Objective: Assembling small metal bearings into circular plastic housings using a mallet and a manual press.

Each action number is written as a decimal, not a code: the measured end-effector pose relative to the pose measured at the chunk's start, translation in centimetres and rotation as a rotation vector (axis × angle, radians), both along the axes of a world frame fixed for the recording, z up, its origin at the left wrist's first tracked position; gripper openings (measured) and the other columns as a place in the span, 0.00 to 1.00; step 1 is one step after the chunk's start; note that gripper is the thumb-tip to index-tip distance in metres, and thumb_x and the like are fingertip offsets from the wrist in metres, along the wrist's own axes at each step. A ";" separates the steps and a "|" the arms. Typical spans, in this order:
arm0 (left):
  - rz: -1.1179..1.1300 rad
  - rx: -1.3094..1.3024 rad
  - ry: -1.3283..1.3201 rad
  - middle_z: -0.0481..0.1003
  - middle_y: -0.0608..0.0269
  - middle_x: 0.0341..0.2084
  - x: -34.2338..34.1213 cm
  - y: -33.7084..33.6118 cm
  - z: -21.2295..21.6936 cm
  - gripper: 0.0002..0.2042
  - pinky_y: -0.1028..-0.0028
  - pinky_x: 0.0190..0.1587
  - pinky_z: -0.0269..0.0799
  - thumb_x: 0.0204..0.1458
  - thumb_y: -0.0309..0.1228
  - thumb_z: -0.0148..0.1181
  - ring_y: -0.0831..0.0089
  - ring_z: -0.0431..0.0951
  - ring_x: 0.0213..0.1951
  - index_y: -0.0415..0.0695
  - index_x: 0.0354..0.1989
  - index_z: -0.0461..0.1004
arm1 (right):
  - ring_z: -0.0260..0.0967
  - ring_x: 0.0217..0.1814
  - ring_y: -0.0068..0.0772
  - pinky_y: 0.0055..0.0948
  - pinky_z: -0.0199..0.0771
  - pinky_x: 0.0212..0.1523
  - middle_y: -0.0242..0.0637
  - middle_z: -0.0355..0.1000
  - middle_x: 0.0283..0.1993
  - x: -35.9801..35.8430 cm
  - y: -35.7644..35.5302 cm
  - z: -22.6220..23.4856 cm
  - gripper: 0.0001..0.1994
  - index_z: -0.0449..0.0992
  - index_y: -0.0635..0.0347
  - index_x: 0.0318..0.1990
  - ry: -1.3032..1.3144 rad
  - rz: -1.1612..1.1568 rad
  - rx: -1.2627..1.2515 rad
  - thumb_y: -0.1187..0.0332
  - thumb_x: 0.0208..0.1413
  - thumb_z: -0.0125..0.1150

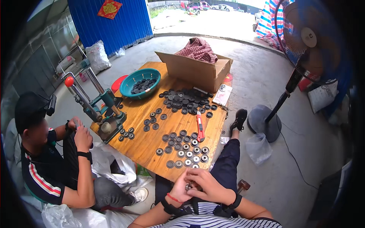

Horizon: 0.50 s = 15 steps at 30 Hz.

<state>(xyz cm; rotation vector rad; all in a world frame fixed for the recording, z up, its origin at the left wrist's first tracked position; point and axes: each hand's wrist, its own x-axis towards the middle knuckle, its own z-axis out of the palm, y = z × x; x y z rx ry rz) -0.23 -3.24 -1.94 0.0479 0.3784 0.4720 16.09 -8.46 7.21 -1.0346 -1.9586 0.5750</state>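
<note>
Both of the person's hands are meeting low in the head view, just off the near edge of the low wooden table (152, 146). The left hand (180, 189) and the right hand (208, 185) are pressing together around a small round metal-and-black part (188, 186), which is peeking out between them. The left fingers are curling narrowly under and around it, while the right fingers (195, 173) are folding over the top from the other side — so the piece is sitting pinched between the two sets of fingertips, closer to the left palm. Too little of it is showing to tell how its axis is lying.

Directly ahead of the fingertips, just beyond them on the tabletop, rows of small black round discs with pale centres (184, 150) are lying flat; the nearest row is almost touching the knuckles, and both hands are about equally close to it. Farther out from the fingers and slightly right, a red utility knife (200, 127) is lying with its long axis pointing away from the person. Beyond that, a loose heap of black rings (186, 100) is spreading in front of an open cardboard box (197, 70), and a teal plastic bowl (140, 83) is holding more dark pieces.

Well to the left of the fingers, another person's hands (81, 135) are working beside a green hand-lever press (102, 110).
</note>
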 end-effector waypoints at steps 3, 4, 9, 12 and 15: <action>0.002 0.017 -0.167 0.71 0.65 0.29 -0.5 -0.7 2.1 0.22 0.74 0.25 0.63 0.64 0.52 0.39 0.75 0.69 0.28 0.47 0.40 0.72 | 0.56 0.68 0.52 0.42 0.57 0.65 0.53 0.57 0.66 2.1 -1.8 8.5 0.33 0.60 0.69 0.63 0.310 0.199 0.056 0.62 0.53 0.63; 0.011 0.033 -0.073 0.68 0.65 0.25 -0.9 -1.6 2.9 0.21 0.79 0.16 0.54 0.65 0.50 0.40 0.77 0.64 0.21 0.45 0.37 0.72 | 0.53 0.71 0.51 0.43 0.54 0.67 0.56 0.51 0.70 1.7 -3.1 11.2 0.32 0.57 0.70 0.65 0.632 0.412 0.080 0.59 0.58 0.58; 0.126 -0.134 0.049 0.67 0.62 0.28 -1.5 -4.0 5.5 0.20 0.80 0.18 0.54 0.63 0.48 0.45 0.75 0.63 0.24 0.42 0.36 0.71 | 0.75 0.31 0.40 0.30 0.81 0.39 0.56 0.71 0.29 -6.9 -16.6 21.7 0.14 0.72 0.67 0.47 1.806 -0.006 0.097 0.65 0.60 0.56; 0.143 -0.102 0.051 0.67 0.63 0.27 -1.5 -5.6 5.9 0.20 0.79 0.18 0.54 0.63 0.47 0.45 0.75 0.63 0.25 0.41 0.36 0.71 | 0.74 0.30 0.40 0.31 0.80 0.38 0.56 0.71 0.30 -1.5 -11.0 25.4 0.16 0.71 0.68 0.48 1.729 0.201 0.294 0.62 0.62 0.52; 0.180 -0.111 0.078 0.67 0.62 0.26 -2.9 -6.9 5.1 0.21 0.79 0.18 0.54 0.64 0.48 0.45 0.74 0.63 0.24 0.40 0.35 0.72 | 0.74 0.30 0.40 0.32 0.79 0.38 0.57 0.72 0.30 3.3 -11.4 24.9 0.19 0.71 0.70 0.49 1.622 0.473 0.487 0.59 0.63 0.49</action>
